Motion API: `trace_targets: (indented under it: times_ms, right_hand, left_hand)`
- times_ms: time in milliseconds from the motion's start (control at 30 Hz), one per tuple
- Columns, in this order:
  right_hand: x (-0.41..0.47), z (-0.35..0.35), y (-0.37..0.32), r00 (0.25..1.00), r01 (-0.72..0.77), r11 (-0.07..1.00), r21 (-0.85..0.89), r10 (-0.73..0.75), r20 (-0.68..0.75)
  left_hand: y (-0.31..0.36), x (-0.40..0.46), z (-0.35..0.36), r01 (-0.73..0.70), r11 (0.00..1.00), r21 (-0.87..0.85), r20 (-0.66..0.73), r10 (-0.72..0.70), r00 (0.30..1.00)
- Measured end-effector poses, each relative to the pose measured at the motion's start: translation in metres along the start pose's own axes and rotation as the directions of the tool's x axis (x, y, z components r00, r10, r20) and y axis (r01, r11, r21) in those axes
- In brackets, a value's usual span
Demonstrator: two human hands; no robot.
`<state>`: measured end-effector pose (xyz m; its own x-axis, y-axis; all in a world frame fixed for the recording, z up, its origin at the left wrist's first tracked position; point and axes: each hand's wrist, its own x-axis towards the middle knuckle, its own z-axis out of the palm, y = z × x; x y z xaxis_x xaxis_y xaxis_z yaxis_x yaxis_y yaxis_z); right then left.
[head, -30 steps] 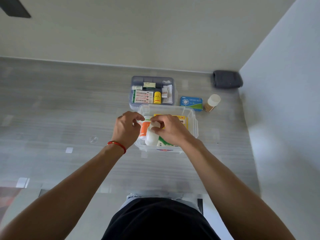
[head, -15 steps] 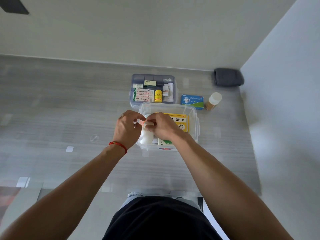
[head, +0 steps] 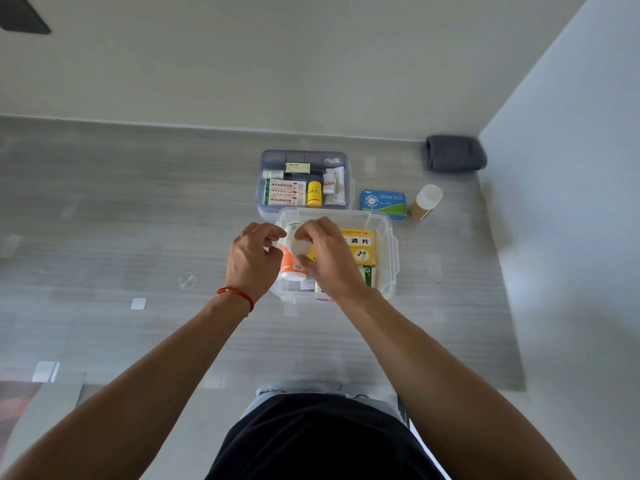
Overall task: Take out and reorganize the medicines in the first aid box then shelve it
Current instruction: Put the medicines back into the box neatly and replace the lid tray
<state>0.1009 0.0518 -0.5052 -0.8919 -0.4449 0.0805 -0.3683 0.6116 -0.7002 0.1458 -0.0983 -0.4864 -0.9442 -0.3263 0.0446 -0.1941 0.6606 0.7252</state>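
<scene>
The clear first aid box (head: 388, 237) stands on the grey table in front of me. Inside it lie a yellow medicine carton (head: 362, 249) and a green-and-white carton (head: 367, 274). My right hand (head: 329, 261) grips a white bottle (head: 300, 244) by its round end, over the box's left half. An orange bottle (head: 292, 266) stands beside it in the box's left part. My left hand (head: 252, 263) curls its fingers and thumb round the orange bottle's upper part. The white bottle's body is hidden by my hands.
Behind the box sits its blue-grey insert tray (head: 263, 204) with plasters, a yellow bottle and small packets. To the right lie a blue tablet carton (head: 382, 202) and a brown bottle with white cap (head: 424, 202). A rolled grey cloth (head: 455, 154) lies by the right wall.
Both hands have stayed over the box's left part. The white bottle has turned from slanting to end-on toward me, and the orange bottle now shows below my hands.
</scene>
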Motion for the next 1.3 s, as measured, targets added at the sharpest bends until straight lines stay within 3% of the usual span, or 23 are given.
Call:
trace_targets:
  times_ms: [133, 400, 467, 533, 600, 667, 767, 867, 933, 1033, 1167, 1300]
  right_hand:
    - [-0.002, 0.013, 0.000, 0.995, 0.059, 0.992, -0.111, -0.050, 0.085]
    - [-0.006, -0.004, 0.009, 0.995, 0.035, 0.998, -0.052, -0.030, 0.095]
    - [-0.011, -0.024, 0.019, 0.999, 0.030, 1.000, -0.009, -0.030, -0.023]
    - [-0.013, -0.052, 0.035, 0.969, 0.013, 1.000, 0.005, -0.011, -0.246]
    - [-0.012, -0.083, 0.061, 0.882, -0.068, 0.998, 0.007, 0.064, -0.466]
    - [-0.008, -0.111, 0.092, 0.811, -0.254, 0.967, -0.001, 0.212, -0.545]
    - [0.005, -0.137, 0.137, 0.826, -0.525, 0.836, -0.162, 0.453, -0.336]
    - [0.018, -0.148, 0.165, 0.864, -0.491, 0.801, -0.343, 0.497, -0.078]
    - [0.025, -0.147, 0.177, 0.895, -0.416, 0.838, -0.354, 0.445, 0.001]
    - [0.030, -0.140, 0.184, 0.906, -0.423, 0.880, -0.216, 0.410, -0.105]
    - [0.030, -0.135, 0.182, 0.928, -0.367, 0.868, -0.335, 0.314, -0.203]
    - [0.022, -0.133, 0.174, 0.919, -0.372, 0.872, -0.317, 0.299, -0.255]
  left_hand:
    - [0.002, 0.000, -0.001, 0.003, 1.000, 0.014, 0.009, -0.003, 1.000]
    - [0.001, 0.001, 0.004, -0.070, 0.993, 0.095, 0.023, 0.068, 0.997]
    - [0.001, 0.002, 0.006, -0.106, 0.983, 0.149, 0.046, 0.100, 0.994]
    - [0.002, 0.001, 0.009, -0.169, 0.960, 0.224, 0.074, 0.156, 0.985]
    - [0.003, 0.000, 0.012, -0.197, 0.939, 0.281, 0.087, 0.180, 0.980]
    - [0.008, -0.001, 0.014, -0.178, 0.929, 0.325, 0.072, 0.163, 0.984]
    - [0.021, 0.001, 0.019, -0.146, 0.913, 0.380, 0.054, 0.135, 0.989]
    - [0.032, 0.002, 0.023, -0.117, 0.918, 0.378, 0.065, 0.100, 0.993]
    - [0.035, 0.001, 0.023, -0.087, 0.914, 0.397, 0.060, 0.068, 0.996]
    - [0.036, -0.002, 0.023, -0.016, 0.909, 0.415, 0.023, 0.007, 1.000]
    - [0.034, -0.008, 0.021, 0.005, 0.911, 0.412, 0.010, -0.010, 1.000]
    - [0.033, -0.011, 0.020, 0.001, 0.907, 0.422, -0.015, 0.005, 1.000]
